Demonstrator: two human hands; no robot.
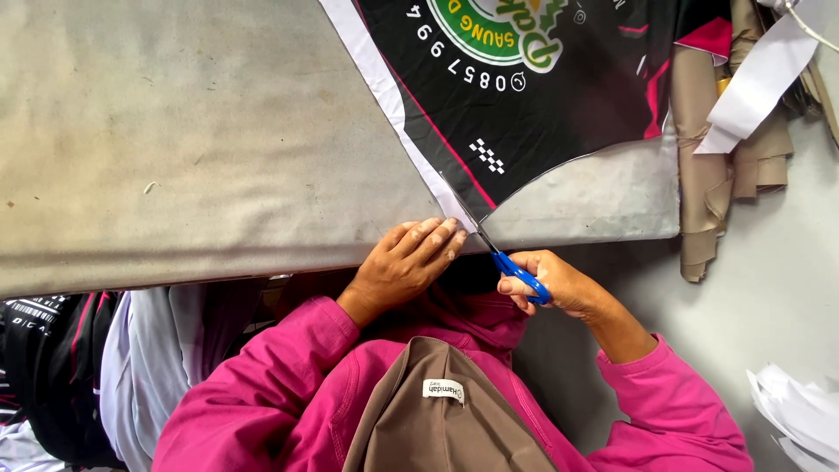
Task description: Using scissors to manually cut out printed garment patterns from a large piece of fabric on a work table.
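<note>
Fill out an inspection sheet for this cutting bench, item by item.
Surface: grey padded table, stained and scuffed, with small specks of lint.
Job's things: black printed fabric with a white border, pink lines and a round green emblem, lying over the table's near edge; blue-handled scissors with blades at the white border.
Clutter: tan cloth and a white strip hanging at the table's end; white paper scraps lower down.
Grippers: left hand pressing the fabric's edge beside the blades; right hand gripping the scissors.
Cables: one thin white cord at the top corner.
Surroundings: grey floor; folded black and grey garments under the table.
</note>
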